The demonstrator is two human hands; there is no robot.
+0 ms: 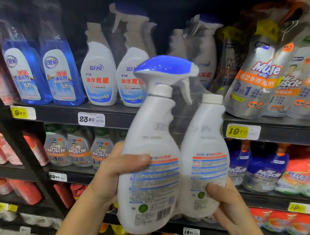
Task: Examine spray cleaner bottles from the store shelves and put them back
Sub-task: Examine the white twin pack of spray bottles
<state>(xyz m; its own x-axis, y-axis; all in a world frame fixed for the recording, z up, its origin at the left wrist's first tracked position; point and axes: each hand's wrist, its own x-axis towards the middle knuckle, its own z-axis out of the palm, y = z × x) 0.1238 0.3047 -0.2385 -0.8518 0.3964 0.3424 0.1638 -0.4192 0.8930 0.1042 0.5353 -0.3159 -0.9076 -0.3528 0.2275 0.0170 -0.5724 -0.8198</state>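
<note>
I hold a shrink-wrapped twin pack of white cleaner in front of the shelves, back labels toward me. The spray bottle point(150, 152) on the left has a blue and white trigger head; the refill bottle point(205, 151) on the right has a plain white cap. My left hand point(111, 174) grips the spray bottle's left side, thumb across its label. My right hand point(228, 204) clasps the refill bottle's lower right. A barcode shows near the spray bottle's base.
The upper shelf point(65, 111) carries blue glass-cleaner bottles point(60, 72), matching white twin packs point(99, 75) and Mr Muscle pouches point(255, 81). Price tags read 9.80, 23.90 point(91, 119) and 19.70. Lower shelves hold more Mr Muscle bottles point(78, 151) and red packs.
</note>
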